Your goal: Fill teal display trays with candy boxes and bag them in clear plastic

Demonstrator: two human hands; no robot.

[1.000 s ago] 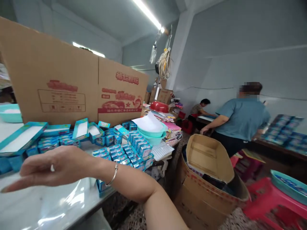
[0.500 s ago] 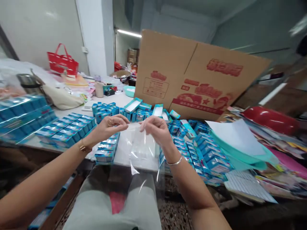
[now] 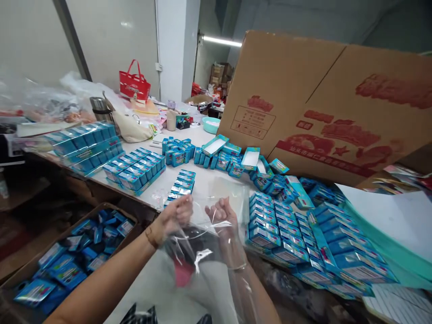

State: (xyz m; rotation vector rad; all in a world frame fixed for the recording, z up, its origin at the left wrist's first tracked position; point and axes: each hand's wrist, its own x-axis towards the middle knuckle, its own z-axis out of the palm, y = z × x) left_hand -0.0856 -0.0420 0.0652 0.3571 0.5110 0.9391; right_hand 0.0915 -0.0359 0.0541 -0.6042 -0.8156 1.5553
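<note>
At lower centre, a clear plastic sheet is gleaming, smooth and glossy; at upper right, a cardboard box is looking matt; at upper left, a metal flask is shining.

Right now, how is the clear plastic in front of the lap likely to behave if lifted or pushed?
The clear plastic is probably floppy, given its wrinkles and curves. It seems light, being thin enough to show the pale clothing behind. Its glossy highlights suggest it may be slippery.

A left hand is gripping clear plastic film, the right hand is showing through it, and blue boxes are lining a white table.
</note>
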